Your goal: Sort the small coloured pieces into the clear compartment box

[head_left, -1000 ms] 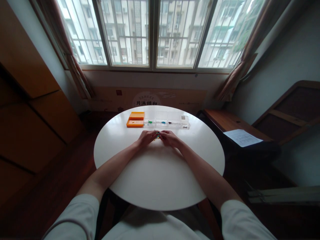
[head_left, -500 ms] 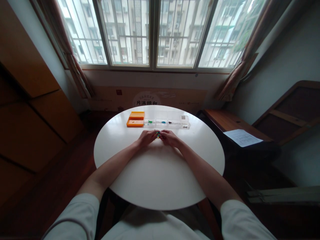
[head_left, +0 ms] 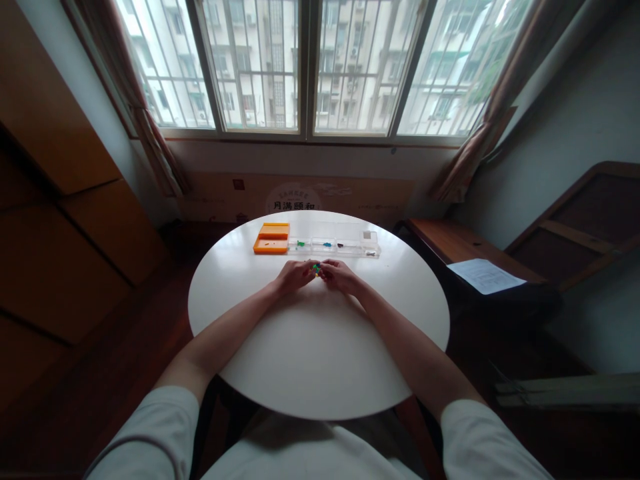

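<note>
I have a little colourful thing (head_left: 317, 270) right in front of me, over the middle of the far half of the table. I can see green, blue and a bit of yellow on it, but it is too small for me to tell its shape. My left hand (head_left: 295, 275) pinches it from one side with the fingertips, and my right hand (head_left: 339, 274) pinches it from the other side. My two hands almost meet around it.

Just past my hands there is a row of little boxes. At the left end is an orange box (head_left: 271, 251) with its lid up and a few tiny bits inside. Next to it come clear boxes (head_left: 353, 249). One has green bits (head_left: 301, 244), one has blue bits (head_left: 327, 245), and one has dark bits (head_left: 340, 245). The clear box at the right end has some pale bits (head_left: 371, 253).

All of this is on a round white table (head_left: 320, 353). Behind the table is a big board (head_left: 360, 190) with writing on it, below a window (head_left: 353, 67) with bars. On my right, white paper (head_left: 486, 276) lies on a brown wooden bench (head_left: 450, 239).
</note>
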{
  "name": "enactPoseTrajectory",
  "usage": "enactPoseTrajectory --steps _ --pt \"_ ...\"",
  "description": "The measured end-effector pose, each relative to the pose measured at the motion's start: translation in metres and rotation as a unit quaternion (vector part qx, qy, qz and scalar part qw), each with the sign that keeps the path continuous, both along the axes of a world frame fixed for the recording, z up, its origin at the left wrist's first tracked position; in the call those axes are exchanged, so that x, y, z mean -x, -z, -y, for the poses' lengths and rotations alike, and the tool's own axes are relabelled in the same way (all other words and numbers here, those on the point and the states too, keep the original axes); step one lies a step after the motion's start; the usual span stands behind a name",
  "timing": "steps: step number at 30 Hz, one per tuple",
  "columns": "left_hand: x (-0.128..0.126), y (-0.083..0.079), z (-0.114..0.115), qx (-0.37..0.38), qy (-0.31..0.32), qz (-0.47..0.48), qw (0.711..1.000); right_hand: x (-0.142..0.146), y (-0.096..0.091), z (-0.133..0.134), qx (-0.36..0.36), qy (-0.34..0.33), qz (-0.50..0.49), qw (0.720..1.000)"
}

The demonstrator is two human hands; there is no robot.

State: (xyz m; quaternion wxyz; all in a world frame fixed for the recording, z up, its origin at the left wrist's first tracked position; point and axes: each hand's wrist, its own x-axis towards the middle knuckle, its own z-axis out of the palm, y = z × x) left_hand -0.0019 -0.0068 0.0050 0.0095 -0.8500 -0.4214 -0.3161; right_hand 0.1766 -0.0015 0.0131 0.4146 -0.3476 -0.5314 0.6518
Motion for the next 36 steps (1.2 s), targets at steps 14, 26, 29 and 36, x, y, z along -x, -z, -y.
enactPoseTrajectory --steps 14,26,29,36 --pt "0.002 -0.002 -0.001 0.002 0.032 0.01 0.999 0.0 0.0 0.0 0.002 -0.002 -0.01 1.0" --pt "0.001 0.002 -0.004 -0.01 0.036 0.013 0.999 -0.001 0.01 -0.008 -0.008 -0.014 -0.009 1.0" --pt "0.001 0.002 -0.004 -0.008 0.031 0.011 0.999 -0.001 0.012 -0.009 -0.018 -0.023 -0.009 1.0" --pt "0.001 0.0 -0.003 -0.007 -0.009 0.017 1.0 0.0 0.008 -0.005 -0.024 -0.026 0.009 0.999"
